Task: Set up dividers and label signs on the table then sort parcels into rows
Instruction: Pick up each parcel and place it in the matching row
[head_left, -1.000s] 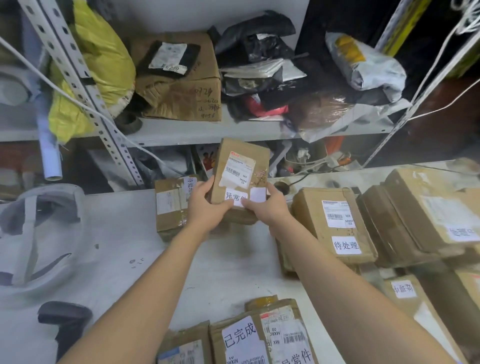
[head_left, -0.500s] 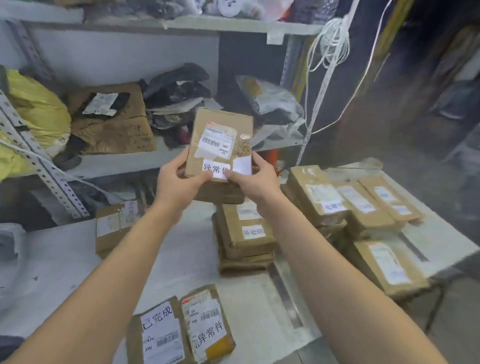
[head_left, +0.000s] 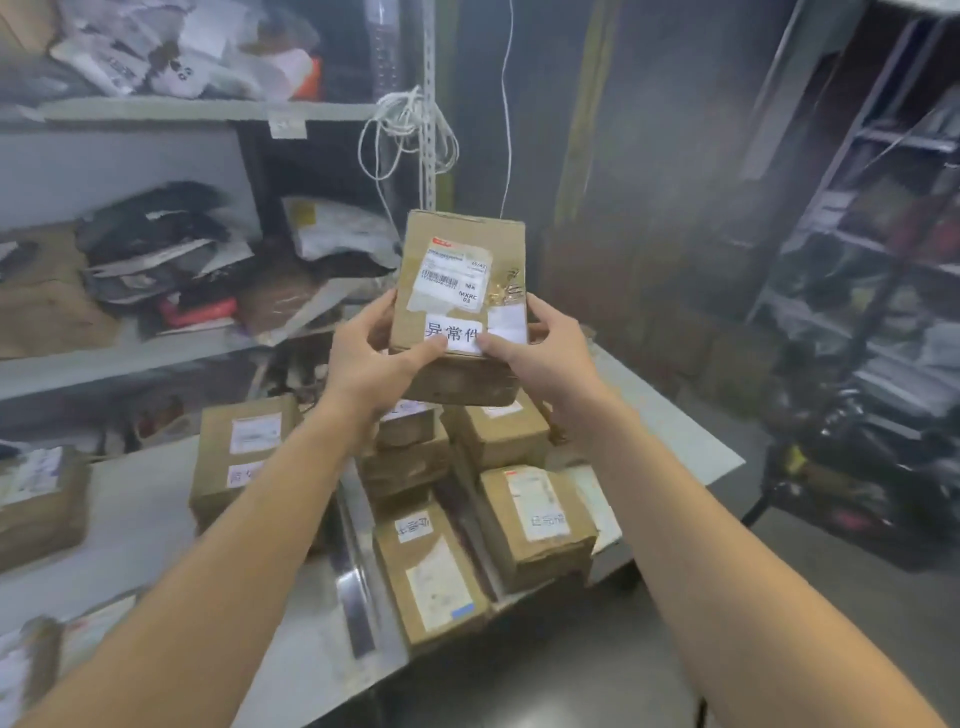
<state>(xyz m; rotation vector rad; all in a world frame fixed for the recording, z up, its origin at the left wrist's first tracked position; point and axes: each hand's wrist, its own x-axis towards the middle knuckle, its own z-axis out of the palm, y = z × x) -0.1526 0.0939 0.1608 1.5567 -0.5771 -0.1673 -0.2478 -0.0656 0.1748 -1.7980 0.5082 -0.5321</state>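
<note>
Nearest, blurred parcels (head_left: 31, 670) run off the left edge, unreadable. On the tabletop (head_left: 135, 519) a metal divider (head_left: 356, 597) already lies beside sorted parcels (head_left: 535, 519) in rows, so setup looks done and sorting well under way. Above them the left hand (head_left: 363, 364) and right hand (head_left: 545, 353) grip the held parcel (head_left: 460, 280) in the air, fingers curled round its lower corners; it is not yet placed. Which row suits it I cannot tell, and the far shelf (head_left: 156, 353) is a blur
</note>
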